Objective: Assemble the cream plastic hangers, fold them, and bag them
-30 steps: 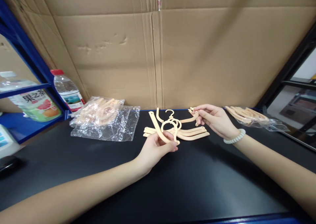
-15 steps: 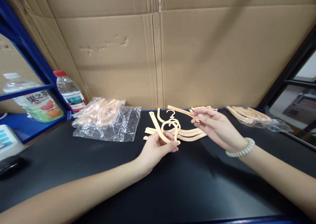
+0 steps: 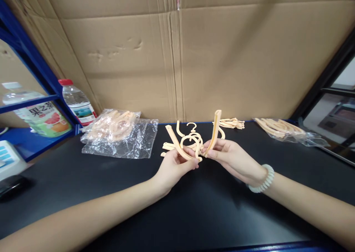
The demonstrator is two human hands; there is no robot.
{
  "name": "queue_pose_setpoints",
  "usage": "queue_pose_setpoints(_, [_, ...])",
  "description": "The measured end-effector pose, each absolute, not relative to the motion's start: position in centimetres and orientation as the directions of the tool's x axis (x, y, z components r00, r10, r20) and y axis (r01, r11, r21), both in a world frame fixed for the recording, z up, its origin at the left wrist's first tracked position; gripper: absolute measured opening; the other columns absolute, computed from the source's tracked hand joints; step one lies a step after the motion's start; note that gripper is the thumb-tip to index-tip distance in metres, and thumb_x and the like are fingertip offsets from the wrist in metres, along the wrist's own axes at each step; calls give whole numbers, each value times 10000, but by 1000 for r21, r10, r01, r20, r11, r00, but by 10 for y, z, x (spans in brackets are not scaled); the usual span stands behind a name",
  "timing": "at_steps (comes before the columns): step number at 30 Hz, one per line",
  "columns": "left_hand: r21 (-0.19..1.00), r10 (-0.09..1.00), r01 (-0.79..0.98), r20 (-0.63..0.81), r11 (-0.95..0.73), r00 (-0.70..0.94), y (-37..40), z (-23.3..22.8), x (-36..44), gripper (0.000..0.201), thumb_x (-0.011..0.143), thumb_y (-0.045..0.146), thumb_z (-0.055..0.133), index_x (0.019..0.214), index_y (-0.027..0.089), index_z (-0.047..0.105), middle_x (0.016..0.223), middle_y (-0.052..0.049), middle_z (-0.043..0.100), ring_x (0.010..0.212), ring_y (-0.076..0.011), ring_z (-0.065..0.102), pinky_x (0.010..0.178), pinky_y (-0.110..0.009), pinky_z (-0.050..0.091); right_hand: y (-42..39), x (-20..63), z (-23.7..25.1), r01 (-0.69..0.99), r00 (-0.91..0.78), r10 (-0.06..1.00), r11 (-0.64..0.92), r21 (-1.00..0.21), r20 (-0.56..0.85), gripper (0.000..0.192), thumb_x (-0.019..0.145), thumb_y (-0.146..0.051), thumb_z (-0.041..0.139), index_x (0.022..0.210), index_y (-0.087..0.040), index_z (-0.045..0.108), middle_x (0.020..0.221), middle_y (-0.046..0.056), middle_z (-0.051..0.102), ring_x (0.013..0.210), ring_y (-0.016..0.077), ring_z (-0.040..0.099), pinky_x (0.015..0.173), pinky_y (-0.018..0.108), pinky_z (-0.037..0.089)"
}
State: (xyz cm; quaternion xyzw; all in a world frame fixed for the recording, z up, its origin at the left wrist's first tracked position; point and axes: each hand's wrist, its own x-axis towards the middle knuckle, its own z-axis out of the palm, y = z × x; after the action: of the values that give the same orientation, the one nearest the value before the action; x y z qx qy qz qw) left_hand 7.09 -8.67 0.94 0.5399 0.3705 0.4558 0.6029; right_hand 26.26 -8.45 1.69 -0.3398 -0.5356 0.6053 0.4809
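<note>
The left hand (image 3: 174,165) grasps a curved cream plastic arm (image 3: 177,145) between thumb and fingers, the arm rising up and to the left from the grip, with a hook piece (image 3: 194,143) at the gripped end. The right hand (image 3: 230,159) grasps a second arm (image 3: 214,131) at its lower end, pinched between thumb and fingertips; this arm stands nearly upright, tilted slightly to the right at the top. The lower ends of the two arms meet just beside each other between the two hands, above the black table (image 3: 194,215); whether they touch cannot be told. A pale bead bracelet (image 3: 262,180) sits on the right wrist. Behind the hands, a small stack (image 3: 169,147) of like cream parts lies on the table, partly hidden by the held pieces. Further back and to the right lies a loose heap (image 3: 231,123) of short cream parts. At the left rear, a clear plastic bag (image 3: 122,135) holding more cream parts lies flat on the table; at the right rear, a second bag (image 3: 283,130) holds long cream parts. A water bottle (image 3: 76,102) with a red cap stands at the left, near a blue shelf (image 3: 30,100). A cardboard wall (image 3: 222,59) closes off the rear of the table.
</note>
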Motion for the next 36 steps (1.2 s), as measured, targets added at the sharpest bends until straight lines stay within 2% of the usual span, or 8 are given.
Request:
queue_pose_setpoints(5, [994, 940, -108, 65, -31, 335, -86, 9, 70, 201, 671, 217, 778, 770, 154, 615, 710, 18, 635, 696, -128, 608, 730, -274, 480, -86, 261, 15, -144, -337, 936, 52, -988, 98, 263, 730, -293, 775, 960, -184, 705, 922, 37, 686, 836, 149, 609, 809, 318, 487])
queue_pose_setpoints(9, [996, 937, -61, 81, -64, 341, -86, 9, 70, 164, 668, 203, 759, 742, 159, 619, 691, 15, 632, 692, -135, 591, 704, -272, 459, -86, 261, 13, -151, -371, 920, 74, -986, 126, 324, 732, -297, 775, 1026, -189, 694, 936, 48, 707, 872, 170, 637, 838, 347, 508])
queue_pose_setpoints(14, [997, 931, -48, 77, -63, 358, -86, 10, 70, 143, 647, 179, 749, 708, 163, 621, 697, 17, 623, 681, -132, 583, 691, -266, 451, -85, 261, 11, -153, -335, 931, 98, -983, 145, 358, 728, -292, 781, 1054, -193, 672, 937, 50, 717, 842, 170, 665, 828, 362, 548])
queue_pose_setpoints(23, [993, 914, -99, 102, -68, 392, -87, 11, 71, 128, 647, 143, 742, 678, 162, 620, 676, 29, 629, 661, -115, 578, 662, -240, 453, -88, 258, 12, -125, -352, 921, 131, -984, 167, 281, 742, -258, 761, 1008, -202, 691, 936, 39, 736, 863, 174, 693, 833, 350, 563])
queue_pose_setpoints(28, [992, 921, -104, 103, -68, 375, -88, 11, 71, 123, 649, 148, 749, 687, 158, 632, 694, 21, 638, 671, -112, 571, 655, -231, 448, -91, 258, 13, -93, -320, 929, 166, -982, 187, 197, 720, -229, 763, 907, -205, 706, 901, 28, 741, 851, 186, 698, 850, 370, 559])
queue_pose_setpoints(36, [990, 923, -112, 121, -86, 365, -86, 8, 70, 145, 661, 172, 750, 716, 160, 617, 688, 21, 629, 681, -124, 579, 681, -250, 457, -96, 252, 15, -63, -252, 941, 216, -974, 225, 112, 680, -189, 765, 772, -195, 701, 792, 11, 745, 765, 176, 707, 792, 335, 578])
